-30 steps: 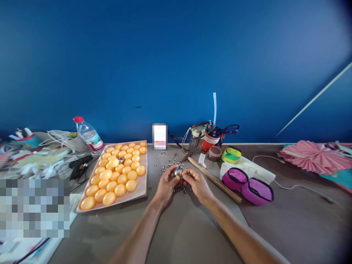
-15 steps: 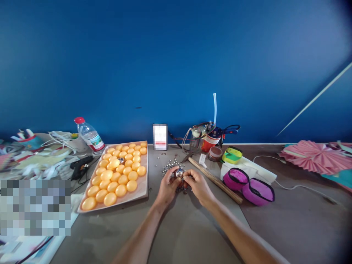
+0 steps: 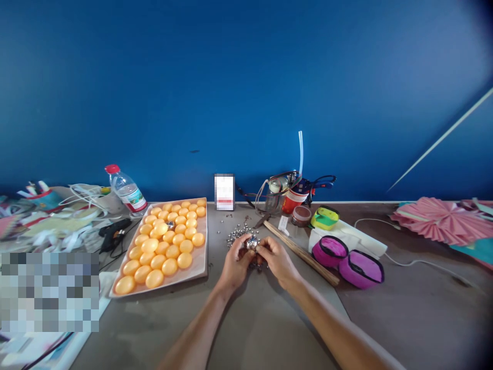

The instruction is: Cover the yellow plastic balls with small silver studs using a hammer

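Observation:
Between both hands is a small shiny silver-studded ball (image 3: 252,242), a little above the tabletop. My left hand (image 3: 235,262) is closed around its left side, thumb and fingers curled on it. At the ball's right edge, my right hand (image 3: 275,257) has thumb and forefinger pinched together; whatever is between those fingertips is too small to make out. Loose silver beads (image 3: 236,234) lie scattered just behind the hands, and more small dark bits show under them. To the left, a shallow tray (image 3: 198,262) holds several orange balls (image 3: 169,267) and one silver-studded ball (image 3: 170,225).
A wooden stick (image 3: 308,254) lies right of my hands, beside purple bands (image 3: 362,270) and a yellow-green band (image 3: 325,218). Behind stand a jar (image 3: 275,198) and a red tin (image 3: 295,202). A bottle (image 3: 131,195) and glue gun (image 3: 113,231) are left.
Both hands stay in nearly the same place, with only slight finger movement at the silver-studded ball. Nothing else has visibly moved.

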Tool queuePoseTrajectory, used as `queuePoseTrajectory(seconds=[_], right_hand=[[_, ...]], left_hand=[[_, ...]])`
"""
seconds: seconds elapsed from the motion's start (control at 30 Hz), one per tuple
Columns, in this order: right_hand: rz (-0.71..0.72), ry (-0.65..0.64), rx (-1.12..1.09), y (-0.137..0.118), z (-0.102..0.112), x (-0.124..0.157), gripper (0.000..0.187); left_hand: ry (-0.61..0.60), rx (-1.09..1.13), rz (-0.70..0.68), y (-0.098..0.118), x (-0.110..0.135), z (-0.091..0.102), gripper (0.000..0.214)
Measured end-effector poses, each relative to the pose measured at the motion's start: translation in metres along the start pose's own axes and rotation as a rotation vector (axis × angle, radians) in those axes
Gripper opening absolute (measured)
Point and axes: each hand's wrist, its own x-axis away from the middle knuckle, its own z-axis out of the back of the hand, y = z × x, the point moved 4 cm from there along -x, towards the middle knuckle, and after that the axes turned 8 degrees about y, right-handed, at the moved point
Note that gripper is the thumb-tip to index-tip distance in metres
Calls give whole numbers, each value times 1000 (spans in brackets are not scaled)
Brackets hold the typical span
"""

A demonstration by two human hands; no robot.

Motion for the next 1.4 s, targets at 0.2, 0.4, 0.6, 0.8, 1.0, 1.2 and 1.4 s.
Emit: queuePoseTrajectory(seconds=[0.2,0.4,0.6,0.8,1.0,1.2,1.4], right_hand=[[175,64,128,-4,19,-17,11],[546,163,637,2,41,-31,19],[632,118,861,16,42,-32,29],[595,72,1057,25,38,-34,32],[583,83,1227,23,32,-31,30],[596,129,1072,20,33,-31,20],[577,209,699,12,42,-33,17]], left_hand=[[26,248,122,2,-5,3,44],[35,415,168,9,-6,4,42],[67,451,164,8,-9,7,42],[69,445,159,8,-10,7,40],[79,434,169,7,-9,7,38],[55,429,184,7,-8,6,38],[13,416,212,10,-6,4,42]])
